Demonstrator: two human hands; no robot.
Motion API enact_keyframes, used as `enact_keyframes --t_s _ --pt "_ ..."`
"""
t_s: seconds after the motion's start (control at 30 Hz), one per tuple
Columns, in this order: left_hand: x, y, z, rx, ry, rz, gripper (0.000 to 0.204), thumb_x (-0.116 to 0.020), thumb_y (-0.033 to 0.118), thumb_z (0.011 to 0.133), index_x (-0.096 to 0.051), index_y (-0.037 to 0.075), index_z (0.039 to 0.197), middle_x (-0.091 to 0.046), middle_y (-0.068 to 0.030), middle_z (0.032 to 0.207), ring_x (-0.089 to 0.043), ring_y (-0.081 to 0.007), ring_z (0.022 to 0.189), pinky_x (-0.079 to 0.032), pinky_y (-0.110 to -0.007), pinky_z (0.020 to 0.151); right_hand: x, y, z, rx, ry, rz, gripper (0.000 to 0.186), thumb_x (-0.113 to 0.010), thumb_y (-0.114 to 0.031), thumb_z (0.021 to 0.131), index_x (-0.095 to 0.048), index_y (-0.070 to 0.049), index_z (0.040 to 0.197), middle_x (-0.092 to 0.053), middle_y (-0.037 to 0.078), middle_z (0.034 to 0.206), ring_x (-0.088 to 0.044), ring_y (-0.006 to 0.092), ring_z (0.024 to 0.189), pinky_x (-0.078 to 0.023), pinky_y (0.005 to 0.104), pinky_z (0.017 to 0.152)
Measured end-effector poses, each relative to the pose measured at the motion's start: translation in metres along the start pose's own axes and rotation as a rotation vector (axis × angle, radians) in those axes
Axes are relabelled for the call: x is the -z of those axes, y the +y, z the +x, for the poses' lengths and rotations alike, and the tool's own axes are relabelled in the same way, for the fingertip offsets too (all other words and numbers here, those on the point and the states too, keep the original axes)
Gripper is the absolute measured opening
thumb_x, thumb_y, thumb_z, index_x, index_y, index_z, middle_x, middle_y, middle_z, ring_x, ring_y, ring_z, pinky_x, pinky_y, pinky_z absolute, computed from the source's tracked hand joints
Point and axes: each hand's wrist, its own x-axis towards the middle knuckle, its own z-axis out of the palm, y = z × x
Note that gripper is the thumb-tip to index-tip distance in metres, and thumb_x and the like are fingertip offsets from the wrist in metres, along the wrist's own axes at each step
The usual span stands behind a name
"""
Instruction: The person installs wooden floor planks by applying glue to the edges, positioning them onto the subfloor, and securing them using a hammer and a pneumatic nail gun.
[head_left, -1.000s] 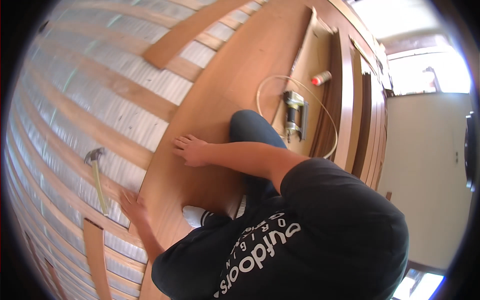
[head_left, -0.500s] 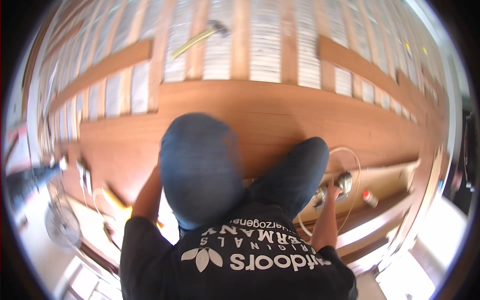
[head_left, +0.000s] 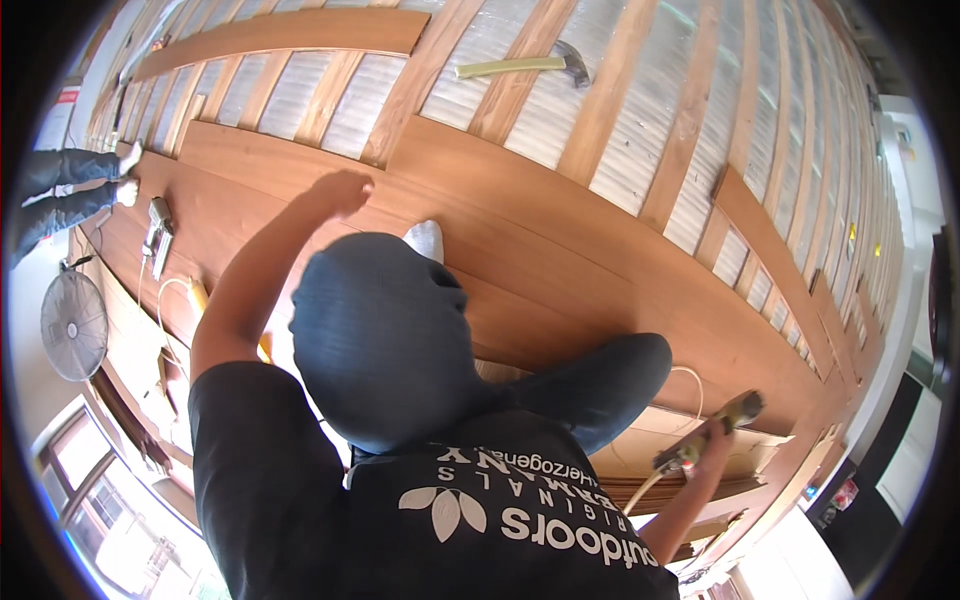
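My right hand (head_left: 712, 455) is wrapped round a nail gun (head_left: 738, 410), held out beyond my bent right knee; a pale hose runs from its lower end. Over the brown floorboards (head_left: 560, 230), beside my raised left knee, hangs my left hand (head_left: 343, 193). Its fingers are curled in, and whatever they may hold is hidden. A hammer (head_left: 515, 67) with a yellowish handle lies across the wooden battens ahead of me.
Battens (head_left: 610, 100) over silvery sheeting stretch away ahead. Loose boards (head_left: 290, 32) lie across them. To the left are a second nail gun (head_left: 158, 235), a fan (head_left: 74, 326) and another person's legs (head_left: 75, 190). Stacked boards (head_left: 745, 488) lie at the right.
My right hand has lifted the nail gun and carried it outward to the right. My left arm has swung up from behind my knee over the boards. The view has turned.
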Motion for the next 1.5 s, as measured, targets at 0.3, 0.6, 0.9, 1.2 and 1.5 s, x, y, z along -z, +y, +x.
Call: enact_keyframes --t_s 0.3,0.6,0.9,1.2,1.5 --pt "0.041 0.061 0.203 -0.166 0.406 -0.398 0.023 -0.053 0.028 0.103 -0.069 0.015 0.112 -0.074 -0.0144 0.108 -0.071 -0.0365 0.093 -0.056 -0.048 0.086 -0.227 -0.35 -0.099 0.117 -0.614 -0.105 0.038 -0.073 -0.022 0.089 -0.054 -0.001 0.114 -0.063 0.006 0.082 -0.062 0.0134 0.067 -0.052 0.0272 0.066" --pt "0.019 0.091 0.233 -0.077 0.6 -0.663 0.014 -0.062 0.021 0.095 -0.07 0.02 0.105 -0.074 -0.0082 0.094 -0.071 -0.0334 0.088 -0.058 -0.048 0.074 -0.476 -0.377 -0.077 -0.394 -0.945 0.156 0.047 -0.072 -0.009 0.087 -0.052 -0.002 0.129 -0.068 0.012 0.099 -0.069 0.0201 0.087 -0.058 0.0336 0.078" --pt "0.022 0.08 0.246 -0.224 0.475 -0.455 0.026 -0.062 0.014 0.089 -0.062 0.015 0.115 -0.068 -0.007 0.105 -0.071 -0.0297 0.091 -0.058 -0.044 0.075 -0.591 -0.361 -0.042 -0.363 -0.992 0.334 0.067 -0.065 -0.009 0.09 -0.038 0.002 0.151 -0.048 0.016 0.154 -0.067 0.0209 0.076 -0.06 0.0391 0.072" --pt "0.019 0.08 0.249 -0.252 0.513 -0.391 0.036 -0.068 0.014 0.082 -0.063 0.018 0.117 -0.066 -0.003 0.098 -0.072 -0.0232 0.084 -0.058 -0.037 0.068 -0.603 -0.365 -0.03 -0.469 -0.976 0.258 0.065 -0.063 -0.008 0.091 -0.04 0.001 0.151 -0.056 0.016 0.139 -0.065 0.0186 0.074 -0.059 0.0379 0.072" --pt "0.017 0.08 0.248 -0.268 0.534 -0.409 0.029 -0.065 0.01 0.088 -0.066 0.016 0.117 -0.066 -0.0034 0.099 -0.071 -0.0244 0.085 -0.059 -0.038 0.067 -0.593 -0.372 -0.025 -0.578 -0.962 0.111 0.059 -0.064 -0.006 0.092 -0.043 0.002 0.146 -0.064 0.009 0.081 -0.065 0.0173 0.071 -0.056 0.0338 0.072"
